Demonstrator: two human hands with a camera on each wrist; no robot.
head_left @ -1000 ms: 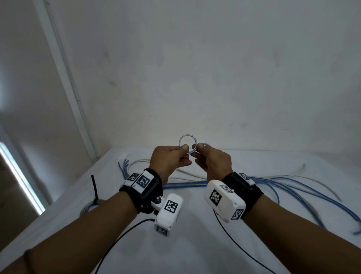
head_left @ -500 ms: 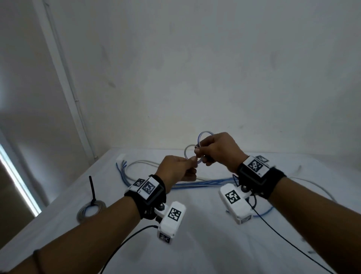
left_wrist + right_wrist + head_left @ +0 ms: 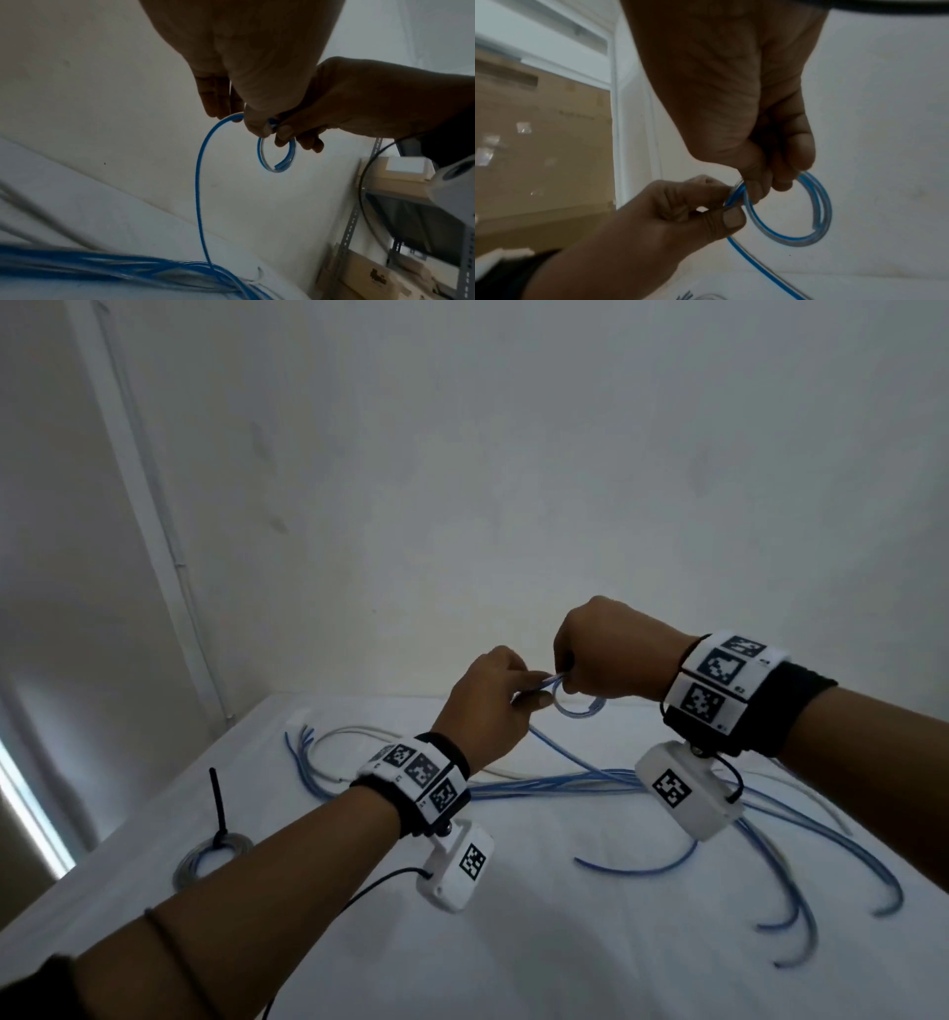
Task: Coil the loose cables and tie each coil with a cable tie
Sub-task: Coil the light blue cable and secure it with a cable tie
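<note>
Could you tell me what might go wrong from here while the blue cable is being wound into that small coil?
1. The small coil is only pinched where the left hand and right hand meet; if either grip slackens, its few turns could spring open.
2. The free length of cable runs down into the loose blue cables on the table, so pulling more in may snag or drag them.

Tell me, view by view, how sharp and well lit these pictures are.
Head view: dim, bluish light, edges bent by the wide lens, the small coil soft. Left wrist view: the hands are dark against a pale wall, the blue cables on the table smeared, the coil crisp. Right wrist view: the left hand and right hand are underexposed, the background soft.
</note>
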